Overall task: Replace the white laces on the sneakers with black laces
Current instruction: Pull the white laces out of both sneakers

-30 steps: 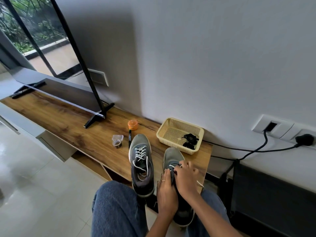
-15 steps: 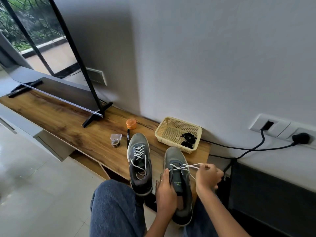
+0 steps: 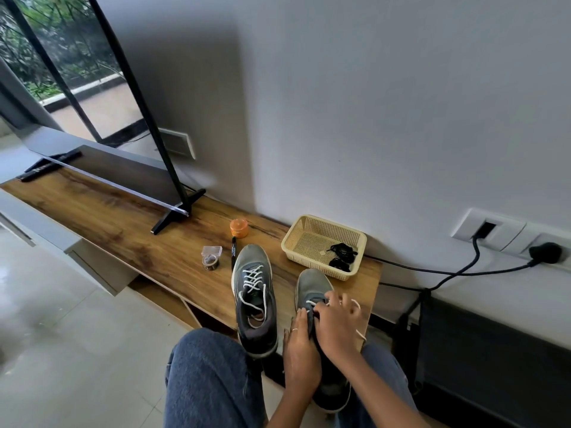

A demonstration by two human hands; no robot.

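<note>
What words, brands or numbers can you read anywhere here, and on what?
None can be read.
Television: pale marks on its left foot, too blurred to read.
Black pen: no print legible.
Orange jar: no label visible.
Sneakers: no logo shows; the right hand covers part of one.

Basket (image 3: 323, 224) blocks beyond right sneaker (image 3: 312, 284).

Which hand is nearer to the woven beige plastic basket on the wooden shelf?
The right hand. It works at the laces of the right-side grey sneaker, just in front of the woven beige plastic basket. The left hand holds that sneaker's side, lower and farther back.
</note>
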